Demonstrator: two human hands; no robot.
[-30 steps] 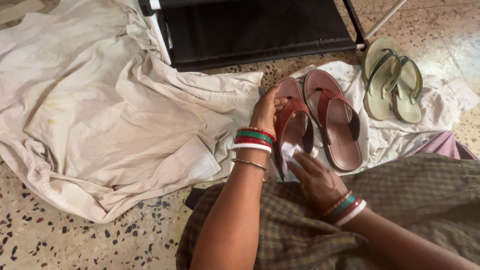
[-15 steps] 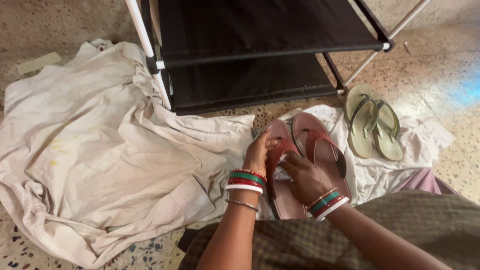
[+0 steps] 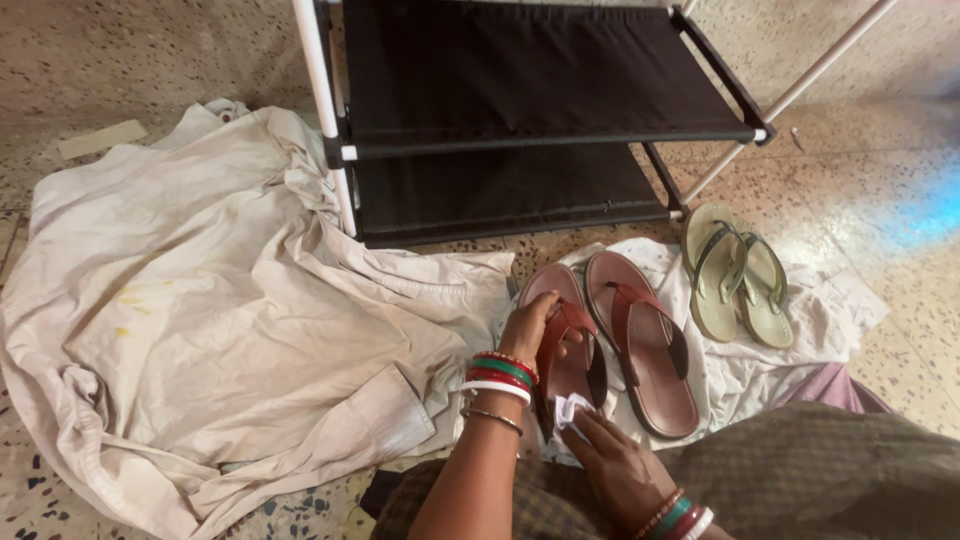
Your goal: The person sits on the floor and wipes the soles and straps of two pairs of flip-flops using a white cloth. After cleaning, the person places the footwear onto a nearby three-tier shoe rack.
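Note:
My left hand (image 3: 527, 327) grips the strap edge of a reddish-brown sandal (image 3: 566, 345), tilting it up on its side. Pressed against that sandal's heel end, my right hand (image 3: 612, 462) holds a small white cloth (image 3: 571, 409). Its matching sandal (image 3: 642, 340) lies flat just to the right on a white cloth (image 3: 760, 360). Both wrists wear red, green and white bangles.
A pair of olive-green sandals (image 3: 735, 272) lies at the right on the white cloth. A black fabric shoe rack (image 3: 520, 110) with white poles stands behind. A large crumpled cream garment (image 3: 220, 310) covers the speckled floor at left. My checked clothing (image 3: 830, 470) fills the lower right.
My right hand slid from the sandal's strap area down to its heel end with the white cloth. The view tilted slightly, showing more of the rack.

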